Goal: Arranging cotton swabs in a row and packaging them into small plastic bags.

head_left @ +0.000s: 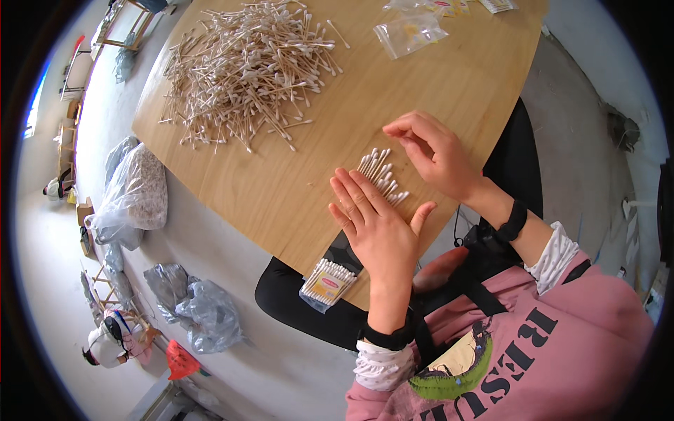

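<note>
My left hand (379, 235) lies palm down with its fingers stretched out and its thumb apart. Its fingers are against a small row of cotton swabs (377, 168), whose white tips show beyond the hand; the hand hides part of the row. On the far side of these swabs my right hand (439, 154) is raised a little, fingers loosely curved and thumb apart, with nothing visible in it. By the near table edge, below my left hand, sits a clear packet of cotton swabs (327, 284) with a yellow and red label.
A large heap of loose cotton swabs (246, 70) covers the far left of the wooden table (232, 189). Clear plastic bags (409, 35) lie at the far right. Filled plastic bags (137, 189) and grey bags (207, 316) stand on the floor at left. Another person (116, 340) is at lower left.
</note>
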Demonstrator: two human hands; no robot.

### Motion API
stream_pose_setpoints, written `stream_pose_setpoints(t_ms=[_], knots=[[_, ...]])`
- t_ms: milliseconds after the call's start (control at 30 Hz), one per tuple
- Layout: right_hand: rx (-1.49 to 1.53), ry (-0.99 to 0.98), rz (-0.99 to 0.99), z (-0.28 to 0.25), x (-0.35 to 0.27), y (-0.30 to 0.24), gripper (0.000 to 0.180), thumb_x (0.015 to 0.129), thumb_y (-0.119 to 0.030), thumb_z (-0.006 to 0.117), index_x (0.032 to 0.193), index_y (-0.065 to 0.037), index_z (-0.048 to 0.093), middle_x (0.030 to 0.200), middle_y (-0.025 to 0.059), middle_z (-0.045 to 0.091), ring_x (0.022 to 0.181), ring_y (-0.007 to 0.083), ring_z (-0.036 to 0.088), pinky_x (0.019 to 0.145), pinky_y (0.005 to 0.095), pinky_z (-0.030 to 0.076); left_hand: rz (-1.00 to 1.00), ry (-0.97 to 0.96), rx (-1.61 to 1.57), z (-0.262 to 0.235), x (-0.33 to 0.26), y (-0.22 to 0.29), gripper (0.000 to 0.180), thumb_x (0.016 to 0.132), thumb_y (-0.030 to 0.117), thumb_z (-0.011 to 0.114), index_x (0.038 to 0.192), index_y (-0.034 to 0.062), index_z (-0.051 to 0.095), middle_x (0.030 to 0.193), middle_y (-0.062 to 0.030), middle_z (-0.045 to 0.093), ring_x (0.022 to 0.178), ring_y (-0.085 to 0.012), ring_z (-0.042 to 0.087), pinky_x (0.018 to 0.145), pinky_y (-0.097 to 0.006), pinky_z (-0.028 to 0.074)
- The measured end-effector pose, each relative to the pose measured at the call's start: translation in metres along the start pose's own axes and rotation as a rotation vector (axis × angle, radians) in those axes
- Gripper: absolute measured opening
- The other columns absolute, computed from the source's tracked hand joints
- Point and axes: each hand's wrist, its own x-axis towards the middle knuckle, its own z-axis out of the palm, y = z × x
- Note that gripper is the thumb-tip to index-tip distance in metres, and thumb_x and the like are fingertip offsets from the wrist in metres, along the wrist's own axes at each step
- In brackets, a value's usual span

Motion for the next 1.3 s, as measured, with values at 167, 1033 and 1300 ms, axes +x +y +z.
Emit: stream_pose_setpoints(t_ms=[167,1033,1300], knots=[[0.369,-0.069,0.149,0.006,0.011,-0.004,0.028,0.104,-0.019,0.052,0.128,-0.006,0.059,0.124,0.0071,0.063,0.115,0.0169,0.059,0.099,0.0299,0.047,-0.211,0.34,-0.657,-0.002,-0.014,-0.013,0.091,0.099,0.062,0.04,0.155,-0.0073,0.019,0.164,-0.0227,0.018,0.154,-0.0351,0.009,0.123,-0.047,0.007],[0.603,-0.134,0.203,0.03,-0.003,-0.017,0.078,0.101,-0.062,0.036,0.141,0.004,0.044,0.144,0.0158,0.049,0.14,0.0241,0.042,0.119,0.0388,0.027,-0.333,0.58,-1.546,0.0,0.008,-0.012,0.088,0.1,0.068,0.027,0.159,0.0043,0.011,0.164,-0.0213,0.017,0.154,-0.0306,0.012,0.124,-0.045,0.004],[0.675,-0.132,0.222,0.036,-0.034,-0.026,0.083,0.099,-0.063,0.04,0.147,0.004,0.034,0.152,0.0219,0.039,0.147,0.0305,0.032,0.123,0.0429,0.02,-0.315,0.672,-1.592,0.01,-0.003,0.011,0.074,0.106,0.057,0.025,0.158,0.0051,0.017,0.162,-0.0194,0.024,0.153,-0.0283,0.018,0.124,-0.042,0.011]])
